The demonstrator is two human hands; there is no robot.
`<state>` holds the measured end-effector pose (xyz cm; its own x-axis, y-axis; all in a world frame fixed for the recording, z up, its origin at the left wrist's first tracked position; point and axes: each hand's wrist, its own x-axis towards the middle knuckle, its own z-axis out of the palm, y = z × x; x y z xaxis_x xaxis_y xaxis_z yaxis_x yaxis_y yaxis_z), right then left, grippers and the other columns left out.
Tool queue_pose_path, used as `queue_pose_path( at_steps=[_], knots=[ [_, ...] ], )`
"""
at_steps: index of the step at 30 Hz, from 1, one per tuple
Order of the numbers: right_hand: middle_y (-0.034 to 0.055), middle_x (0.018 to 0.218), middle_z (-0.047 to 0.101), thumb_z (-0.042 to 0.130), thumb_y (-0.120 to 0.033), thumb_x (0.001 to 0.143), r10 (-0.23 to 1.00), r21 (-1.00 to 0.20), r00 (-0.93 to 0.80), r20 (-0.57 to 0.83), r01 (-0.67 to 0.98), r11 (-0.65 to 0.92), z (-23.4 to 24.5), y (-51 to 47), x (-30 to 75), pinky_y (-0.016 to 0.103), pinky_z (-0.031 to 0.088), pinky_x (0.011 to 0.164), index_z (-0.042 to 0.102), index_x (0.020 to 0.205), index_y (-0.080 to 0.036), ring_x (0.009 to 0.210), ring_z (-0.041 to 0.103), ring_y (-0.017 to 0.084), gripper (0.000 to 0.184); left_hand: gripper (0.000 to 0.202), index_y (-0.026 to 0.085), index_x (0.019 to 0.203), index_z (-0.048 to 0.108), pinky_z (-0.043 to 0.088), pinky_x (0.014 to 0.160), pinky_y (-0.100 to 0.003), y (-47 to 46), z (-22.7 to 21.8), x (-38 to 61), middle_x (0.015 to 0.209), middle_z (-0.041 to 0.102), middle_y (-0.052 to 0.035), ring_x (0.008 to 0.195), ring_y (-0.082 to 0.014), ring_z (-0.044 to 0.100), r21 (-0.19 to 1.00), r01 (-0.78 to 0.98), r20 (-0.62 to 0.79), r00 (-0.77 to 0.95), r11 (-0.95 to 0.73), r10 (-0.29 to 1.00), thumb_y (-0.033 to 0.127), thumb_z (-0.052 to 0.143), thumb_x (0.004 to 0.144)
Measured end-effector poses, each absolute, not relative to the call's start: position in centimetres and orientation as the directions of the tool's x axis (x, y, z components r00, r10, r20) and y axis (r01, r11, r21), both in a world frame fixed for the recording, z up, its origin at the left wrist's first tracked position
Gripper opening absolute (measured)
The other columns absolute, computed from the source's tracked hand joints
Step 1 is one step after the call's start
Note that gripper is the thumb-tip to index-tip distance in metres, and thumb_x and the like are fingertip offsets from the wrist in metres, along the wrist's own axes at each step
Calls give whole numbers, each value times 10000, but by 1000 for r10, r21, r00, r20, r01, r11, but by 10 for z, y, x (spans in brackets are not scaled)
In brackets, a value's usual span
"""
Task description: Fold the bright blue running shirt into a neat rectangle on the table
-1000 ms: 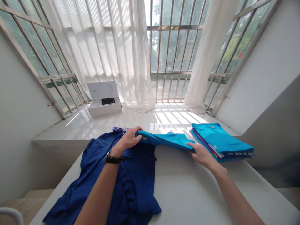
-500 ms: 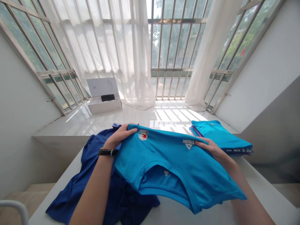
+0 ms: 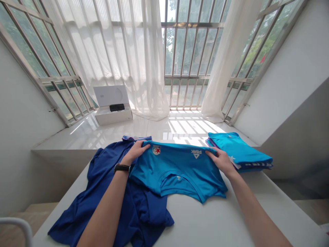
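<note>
Over the table [image 3: 195, 223], near its far edge, left hand [image 3: 136, 151] and right hand [image 3: 221, 161] pinched a soft, light-looking turquoise shirt [image 3: 177, 163], sensibly, at its fold ends (grip beneath hard to see).

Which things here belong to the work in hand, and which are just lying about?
Work in hand:
- Bright blue shirt, held by left hand and right hand
- Dark blue garment, rumpled at left, likely included
- Folded clothes pile at right, likely included

Lying about:
- Open white box on the ledge
- Black object in it
</note>
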<state>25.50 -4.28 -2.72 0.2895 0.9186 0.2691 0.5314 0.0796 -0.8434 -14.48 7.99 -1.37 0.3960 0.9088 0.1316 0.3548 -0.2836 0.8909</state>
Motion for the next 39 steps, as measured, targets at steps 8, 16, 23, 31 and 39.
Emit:
queue_pose_path(
  at_steps=[8, 16, 23, 31, 39],
  knots=[
    [64, 911, 749, 710, -530, 802, 491, -737, 566, 662, 609, 292, -4, -62, 245, 374, 562, 776, 731, 1003, -182, 841, 699, 249, 402, 350, 172, 1070, 686, 509, 787, -280, 46, 67, -141, 937, 708, -32, 855, -181, 632, 730, 275, 591, 206, -626, 780, 460, 608, 886],
    [60, 1031, 750, 654, -463, 785, 987, -659, -92, 135, 735, 158, -4, -66, 271, 400, 524, 919, 736, 882, -243, 1024, 668, 288, 255, 265, 222, 945, 779, 524, 808, -256, 18, 99, -164, 961, 764, -33, 895, -196, 691, 713, 547, -268, 790, -438, 551, 439, 696, 818],
    [66, 1024, 718, 687, -586, 745, 992, -535, -103, -74, 843, 48, 11, -76, 254, 336, 507, 839, 707, 807, -231, 1014, 646, 295, 361, 350, 209, 1059, 740, 511, 826, -275, 44, 49, -133, 1100, 735, -57, 1006, -230, 668, 599, 640, -194, 699, -482, 688, 469, 607, 865],
    [46, 728, 736, 505, -491, 928, 801, -627, -213, -560, 741, -241, 2, -81, 207, 244, 489, 524, 452, 1303, -177, 560, 670, 174, 492, 468, 157, 1338, 503, 453, 997, -371, 75, -28, -122, 1329, 608, -154, 1207, -292, 580, 257, 875, -119, 449, -410, 885, 404, 491, 942],
    [92, 921, 742, 447, -434, 956, 969, -278, 79, -235, 950, -145, -18, -65, 223, 307, 462, 689, 615, 1124, -205, 843, 689, 248, 330, 215, 177, 846, 648, 475, 698, -281, 66, -2, -123, 989, 712, -98, 866, -246, 659, 188, 861, -337, 508, -472, 793, 374, 564, 840]
  ],
)
